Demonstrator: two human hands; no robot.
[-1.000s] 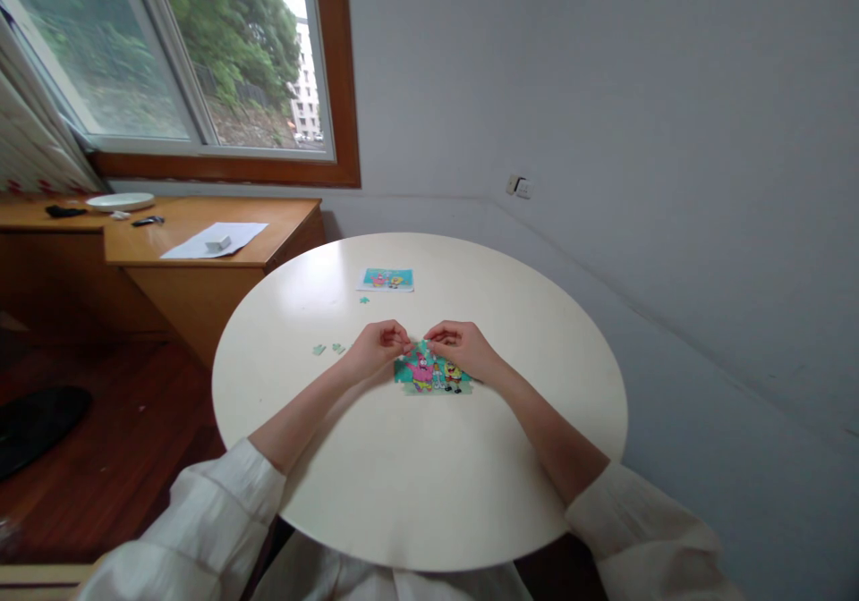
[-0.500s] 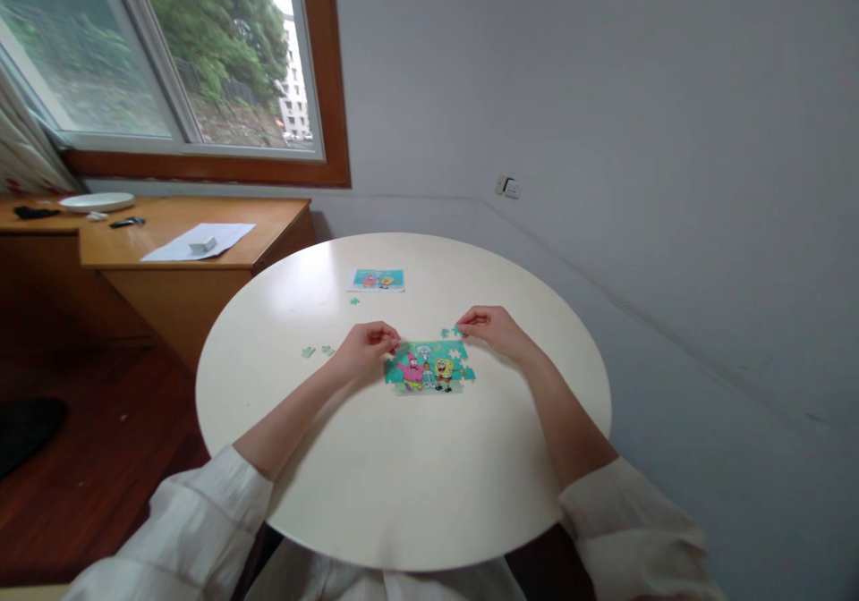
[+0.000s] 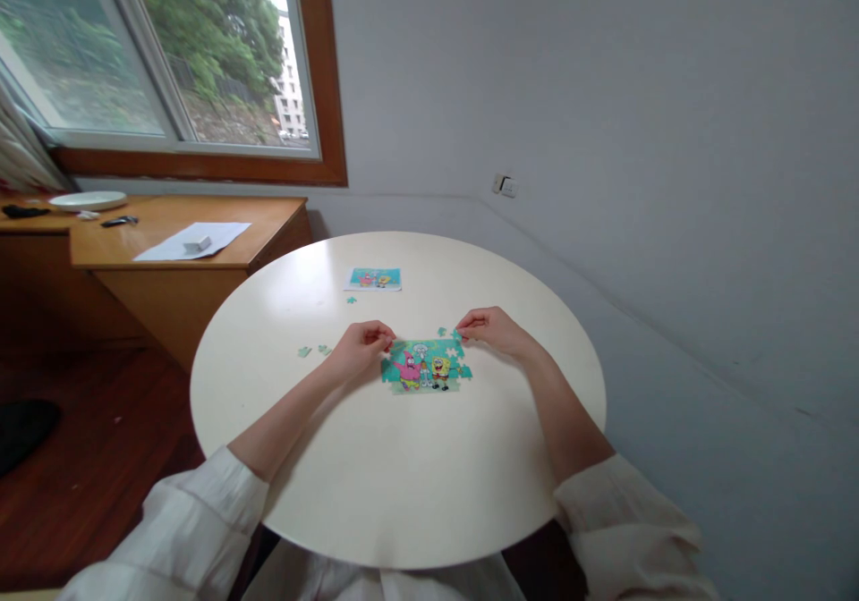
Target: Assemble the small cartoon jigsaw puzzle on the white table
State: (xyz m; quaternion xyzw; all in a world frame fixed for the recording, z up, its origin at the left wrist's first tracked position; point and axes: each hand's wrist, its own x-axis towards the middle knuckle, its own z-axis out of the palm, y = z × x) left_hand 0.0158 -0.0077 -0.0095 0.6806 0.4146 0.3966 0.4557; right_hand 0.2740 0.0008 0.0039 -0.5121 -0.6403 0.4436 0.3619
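Observation:
A partly assembled jigsaw puzzle (image 3: pixel 420 373) with cartoon figures on a teal background lies flat on the round white table (image 3: pixel 403 476). Its right side has a ragged edge and a gap. My left hand (image 3: pixel 362 346) is closed at the puzzle's upper left corner, fingertips pressed together; what they grip, if anything, is hidden. Just beyond the upper right corner, my right hand (image 3: pixel 491 328) pinches a teal puzzle piece (image 3: pixel 455 334) between thumb and fingers. Beside that piece lies another loose piece (image 3: pixel 441 332).
Loose pieces (image 3: pixel 304 351) lie left of my left hand. Farther back are a single piece (image 3: pixel 352 300) and a small reference picture (image 3: pixel 373 279). A wooden desk (image 3: pixel 268 234) with a paper sheet (image 3: pixel 232 232) and a small white box (image 3: pixel 197 243) stands at the back left.
The view has shifted slightly, moving everything a little left in the picture. Both hands keep nearly the same place and grip beside the puzzle.

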